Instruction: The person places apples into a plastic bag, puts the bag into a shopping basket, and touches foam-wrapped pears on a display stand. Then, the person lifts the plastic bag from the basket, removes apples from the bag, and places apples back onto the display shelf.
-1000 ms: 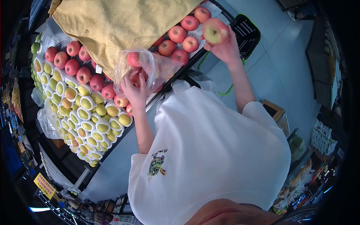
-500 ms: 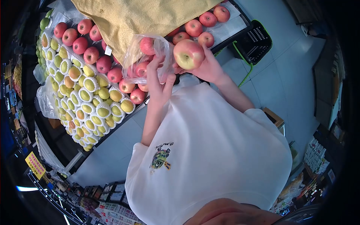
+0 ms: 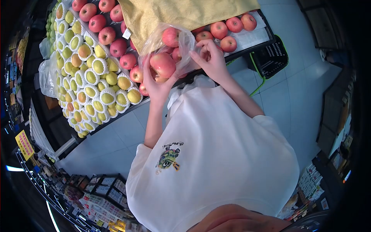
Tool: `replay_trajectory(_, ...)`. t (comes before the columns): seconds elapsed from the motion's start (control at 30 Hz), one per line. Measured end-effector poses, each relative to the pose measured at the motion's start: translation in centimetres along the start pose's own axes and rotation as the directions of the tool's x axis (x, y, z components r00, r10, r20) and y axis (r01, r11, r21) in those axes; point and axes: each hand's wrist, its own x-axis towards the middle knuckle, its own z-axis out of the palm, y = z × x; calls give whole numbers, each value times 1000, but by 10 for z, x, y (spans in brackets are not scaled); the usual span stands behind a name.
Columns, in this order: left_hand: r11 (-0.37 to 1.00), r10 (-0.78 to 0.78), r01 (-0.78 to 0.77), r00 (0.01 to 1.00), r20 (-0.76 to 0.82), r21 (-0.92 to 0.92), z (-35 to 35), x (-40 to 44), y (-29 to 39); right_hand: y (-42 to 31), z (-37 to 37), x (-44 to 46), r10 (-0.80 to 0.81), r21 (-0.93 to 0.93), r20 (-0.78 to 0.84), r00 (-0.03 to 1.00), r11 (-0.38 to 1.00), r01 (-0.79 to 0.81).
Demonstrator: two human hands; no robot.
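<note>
My left hand [image 3: 155, 86] curls its thumb and fingers around a large red apple [image 3: 162, 65] with a yellowish lower side. This apple sits at a clear plastic bag [image 3: 188, 41]; whether it is fully inside is hard to see. More red apples show through the bag, one near the top [image 3: 171, 37]. My right hand [image 3: 211, 62] is at the bag's right edge, its thumb and bent fingers pinching the thin plastic. Beneath and around the bag lie loose red apples [image 3: 128, 61] on the display.
A yellow cloth [image 3: 166, 13] covers the stand's middle. Yellow-green fruit in white foam nets [image 3: 92, 76] fills the left side. Several apples [image 3: 234, 24] lie at the right end, beside a black basket [image 3: 274, 60] with green handles. Tiled floor [image 3: 123, 131] lies below the stand.
The large apple has gone from my right hand to the bag, where my left hand holds it. My right hand has shifted to the bag's edge. The view has shifted slightly.
</note>
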Motion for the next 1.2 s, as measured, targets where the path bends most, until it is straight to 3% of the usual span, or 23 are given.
replay_trajectory(0.03,994,-87,85,996,21,62,-7,11,-5,-4,6,6,-128,-209,-148,981,973,96)
replay_trajectory(0.07,978,-172,166,984,36,125,-10,22,-10,-11,6,12,-19,-269,-122,992,963,-14)
replay_trajectory(0.1,978,-169,164,985,27,125,-9,29,-17,-7,9,16,-25,-270,-115,993,963,-7)
replay_trajectory(0.17,937,-152,135,988,28,322,-7,42,-33,7,15,26,-36,-152,-76,996,988,24)
replay_trajectory(0.23,911,-83,65,996,27,408,-2,50,-31,9,14,29,-17,-198,-69,997,980,3)
replay_trajectory(0.33,827,-35,3,998,45,562,4,56,-33,18,12,32,57,-37,-11,998,998,-57)
replay_trajectory(0.4,776,-22,-7,999,39,630,8,57,-35,18,11,31,109,281,80,991,951,-127)
replay_trajectory(0.43,720,-11,-14,999,32,694,9,58,-35,17,11,30,108,282,78,991,951,-126)
replay_trajectory(0.53,671,21,-56,998,57,739,9,61,-40,10,9,29,87,429,127,988,893,-134)
replay_trajectory(0.6,692,18,-66,997,75,719,5,64,-41,4,9,29,113,596,153,982,782,-183)
replay_trajectory(0.7,732,14,-78,995,99,677,-3,68,-53,3,10,29,231,658,141,963,704,-266)
replay_trajectory(0.97,793,64,-108,994,93,600,-27,73,-58,13,8,33,261,743,187,947,593,-310)
replay_trajectory(1.03,606,334,-281,939,82,744,-41,80,-54,17,7,34,258,763,182,949,572,-301)
replay_trajectory(1.1,622,334,-230,942,12,749,-41,78,-57,20,9,34,197,664,124,973,712,-229)
replay_trajectory(1.17,833,24,69,987,-161,549,-43,80,-80,17,12,33,189,649,119,975,728,-221)
replay_trajectory(1.2,810,41,28,994,-104,586,-49,80,-103,15,14,33,180,632,111,977,746,-209)
